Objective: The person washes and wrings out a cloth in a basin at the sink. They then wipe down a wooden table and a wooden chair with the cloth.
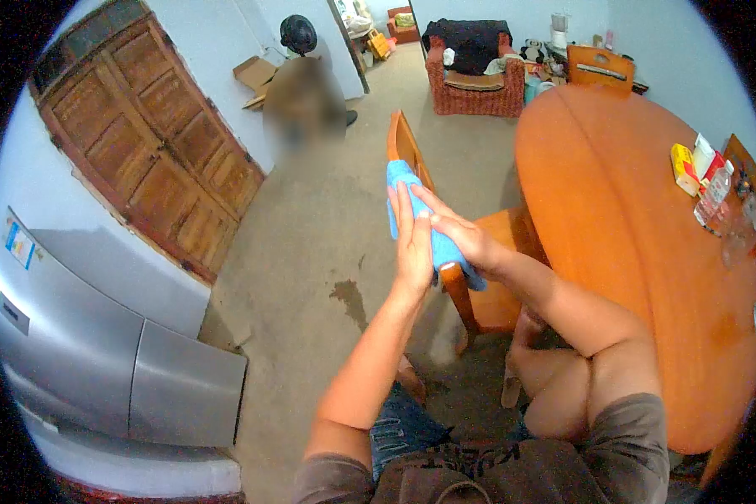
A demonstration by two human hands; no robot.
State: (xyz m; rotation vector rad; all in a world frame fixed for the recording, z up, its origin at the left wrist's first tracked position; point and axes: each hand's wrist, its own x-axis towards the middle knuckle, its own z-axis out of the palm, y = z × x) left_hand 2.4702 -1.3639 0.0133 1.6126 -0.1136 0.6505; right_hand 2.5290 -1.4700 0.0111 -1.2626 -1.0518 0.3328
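Note:
A light blue cloth (451, 254) is draped over the top rail of a wooden chair (496, 309), which stands with its seat toward the table. My left hand (413, 244) lies along the near side of the cloth, its fingers long and pointing up the rail. From the other side my right hand (464, 235) crosses over, its fingertips touching or nearly touching the left hand. Between them both hands clasp the cloth against the chair back. The palms and the undersides of the fingers are hidden.
A large oval wooden table (605, 252) fills the right, with a yellow box (685, 170) and a clear plastic bottle (714, 197) on it. A silver refrigerator (101, 344) stands left, near wooden doors (155, 147). An armchair (475, 97) is at the back. A dark wet patch (349, 301) marks the floor.

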